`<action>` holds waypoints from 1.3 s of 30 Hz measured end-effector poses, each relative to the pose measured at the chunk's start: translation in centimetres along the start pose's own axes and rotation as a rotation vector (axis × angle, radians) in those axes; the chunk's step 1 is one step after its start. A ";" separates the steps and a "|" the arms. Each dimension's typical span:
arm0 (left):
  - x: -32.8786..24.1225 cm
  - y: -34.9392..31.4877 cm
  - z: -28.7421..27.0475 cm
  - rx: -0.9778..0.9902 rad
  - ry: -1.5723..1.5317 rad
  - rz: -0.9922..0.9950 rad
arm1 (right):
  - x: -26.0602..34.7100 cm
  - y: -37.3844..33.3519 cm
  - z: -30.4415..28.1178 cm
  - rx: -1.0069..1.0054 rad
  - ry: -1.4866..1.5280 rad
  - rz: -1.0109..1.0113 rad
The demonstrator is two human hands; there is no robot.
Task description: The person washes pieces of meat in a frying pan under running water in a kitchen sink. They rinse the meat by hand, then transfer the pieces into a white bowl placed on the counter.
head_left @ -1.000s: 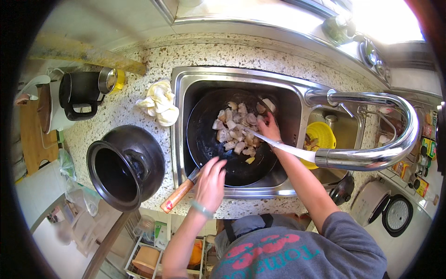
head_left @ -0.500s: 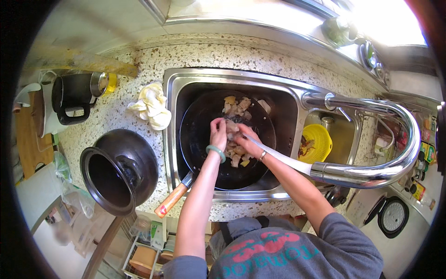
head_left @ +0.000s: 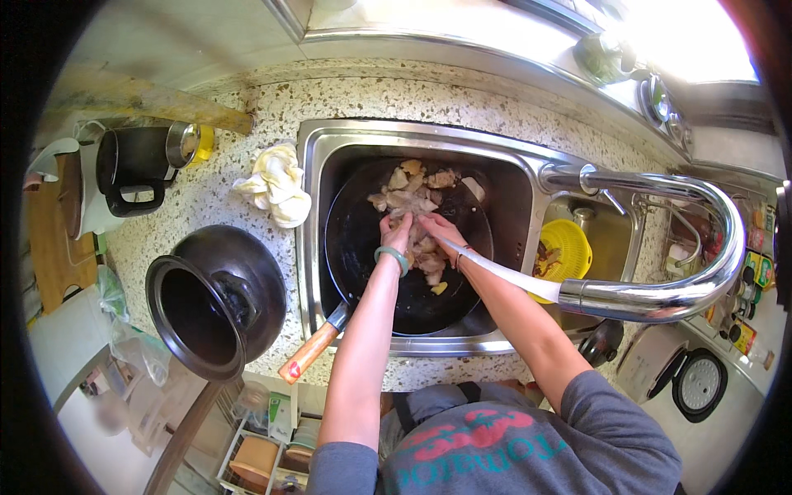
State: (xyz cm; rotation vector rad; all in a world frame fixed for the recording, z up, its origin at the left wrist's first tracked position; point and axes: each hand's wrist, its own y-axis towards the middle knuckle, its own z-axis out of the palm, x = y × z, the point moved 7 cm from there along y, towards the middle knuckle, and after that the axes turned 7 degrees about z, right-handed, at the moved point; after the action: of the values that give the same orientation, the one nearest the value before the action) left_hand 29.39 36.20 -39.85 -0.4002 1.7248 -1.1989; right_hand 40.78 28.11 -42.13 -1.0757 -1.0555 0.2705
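Note:
A dark wok [head_left: 351, 239] with a wooden handle [head_left: 309, 353] sits in the sink's large basin [head_left: 510, 186]. Pale chunks of raw meat [head_left: 404, 198] lie across its middle, with a few yellowish pieces among them. My left hand [head_left: 398, 233], a green bangle at its wrist, curls round some of this meat. Close against it, my right hand [head_left: 440, 233] grips the same cluster from the other side. Water streams from the chrome faucet [head_left: 643, 299] onto my right hand. My fingertips are partly buried in the meat.
Left of the sink stand a black pot [head_left: 268, 280] tipped on its side and a crumpled pale cloth [head_left: 276, 186]. A yellow colander [head_left: 573, 247] occupies the small basin at right. The faucet arches over that side, and the wok handle juts past the counter's front edge.
Both hands have come closer together on the meat. More chunks now show spread toward the wok's far side, and the view has shifted slightly.

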 end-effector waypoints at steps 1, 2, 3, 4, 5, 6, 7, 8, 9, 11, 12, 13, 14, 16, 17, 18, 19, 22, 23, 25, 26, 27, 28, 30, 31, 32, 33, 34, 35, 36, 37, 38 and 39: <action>2.1 2.4 -1.2 -0.032 -0.026 0.117 | 2.3 -1.9 2.5 0.139 0.054 0.009; 1.9 2.0 -1.5 -0.065 0.007 0.228 | 4.2 -3.8 3.0 0.119 -0.044 0.017; 1.2 0.8 -1.8 -0.091 0.047 0.342 | 5.3 -5.1 3.1 0.091 -0.135 0.021; -0.4 -1.7 -1.2 -0.063 -0.152 0.420 | 5.9 -5.7 2.1 0.073 -0.281 -0.284; -1.6 -3.6 -2.0 -0.089 -0.016 0.403 | 5.6 -6.5 1.7 0.131 -0.201 -0.273; -2.9 -5.2 -2.6 -0.077 -0.061 0.482 | 6.3 -7.7 1.8 0.198 -0.125 -0.267; -3.7 -6.5 -3.4 -0.067 -0.107 0.563 | 7.5 -8.9 1.9 0.266 -0.049 -0.263; -3.6 -6.8 -4.5 -0.083 -0.089 0.551 | 9.0 -10.0 1.8 0.285 -0.027 -0.239; -4.2 -7.6 -4.8 -0.096 -0.204 0.481 | 9.2 -10.0 1.2 0.271 -0.007 -0.168; -3.0 -6.5 -5.6 -0.079 -0.224 0.455 | 10.2 -8.5 0.3 0.217 -0.081 -0.197; -3.6 -7.0 -5.5 -0.110 -0.265 0.374 | 10.9 -7.4 -0.5 0.118 -0.182 -0.278; -5.1 -8.4 -5.1 -0.141 -0.305 0.291 | 10.8 -6.0 -1.4 -0.005 -0.143 -0.306; -5.6 -9.2 -4.9 -0.173 -0.345 0.206 | 11.4 -4.7 -2.1 -0.168 -0.345 -0.475; -3.3 -5.6 -4.7 -0.139 -0.270 0.286 | 10.7 -2.5 -2.0 -0.318 -0.621 -0.574; -2.4 -3.9 -4.5 -0.119 -0.230 0.323 | 9.4 -1.3 -1.6 -0.309 -0.690 -0.499; -1.9 -3.1 -3.6 -0.133 -0.237 0.243 | 8.2 -0.3 -1.3 -0.304 -0.757 -0.421; -1.6 -2.5 -2.8 -0.092 -0.309 0.194 | 7.6 -0.7 -0.1 -0.315 -0.742 -0.443; -1.1 0.0 -2.2 -0.112 -0.311 0.255 | 5.6 -0.9 1.8 -0.048 -0.469 -0.084; 0.3 0.8 -2.2 -0.039 -0.356 0.164 | 6.0 -1.9 2.8 0.052 -0.418 -0.095; 1.4 -0.3 -0.4 0.047 -0.416 0.050 | 6.1 -4.6 3.8 0.221 -0.307 -0.113; 1.1 -1.9 -0.3 -0.055 -0.315 0.129 | 5.6 -5.0 3.7 0.189 -0.332 -0.231; 1.4 -2.8 -0.9 -0.127 -0.431 0.208 | 7.1 -7.3 4.6 0.230 -0.258 -0.305; 0.8 -4.0 -1.2 -0.113 -0.512 0.283 | 7.9 -8.8 4.5 0.235 -0.243 -0.363; -1.2 -6.7 -2.1 -0.033 -0.611 0.430 | 8.7 -10.6 3.5 0.260 -0.311 -0.491; -2.5 -7.9 -3.0 -0.053 -0.508 0.505 | 9.3 -11.5 3.0 0.279 -0.396 -0.557; -3.3 -9.1 -3.9 -0.074 -0.437 0.512 | 10.2 -12.7 2.9 0.335 -0.542 -0.733; -4.2 -10.0 -4.7 -0.094 -0.369 0.523 | 9.7 -12.6 2.2 0.345 -0.478 -0.629; -4.1 -10.0 -5.3 -0.081 -0.252 0.551 | 8.9 -12.6 1.6 0.354 -0.413 -0.524; -3.9 -10.3 -5.3 -0.079 -0.301 0.512 | 8.1 -12.5 1.0 0.363 -0.348 -0.419; -4.4 -11.2 -5.2 -0.083 -0.354 0.472 | 8.3 -12.2 -0.4 0.217 -0.309 -0.414; -4.6 -11.6 -5.0 -0.080 -0.402 0.433 | 6.6 -10.7 -1.8 0.108 -0.120 -0.227; -2.8 -10.3 -5.1 -0.037 -0.339 0.413 | 5.5 -9.8 -3.1 0.026 -0.066 -0.137; -2.5 -10.4 -5.1 -0.054 -0.342 0.338 | 4.7 -8.9 -3.8 -0.050 -0.012 -0.041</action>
State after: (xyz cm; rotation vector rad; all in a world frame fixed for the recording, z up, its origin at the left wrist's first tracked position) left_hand 23.84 35.89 -29.40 -0.3099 1.4582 -0.7909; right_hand 43.72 24.45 -32.44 -1.0967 -1.0989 0.2186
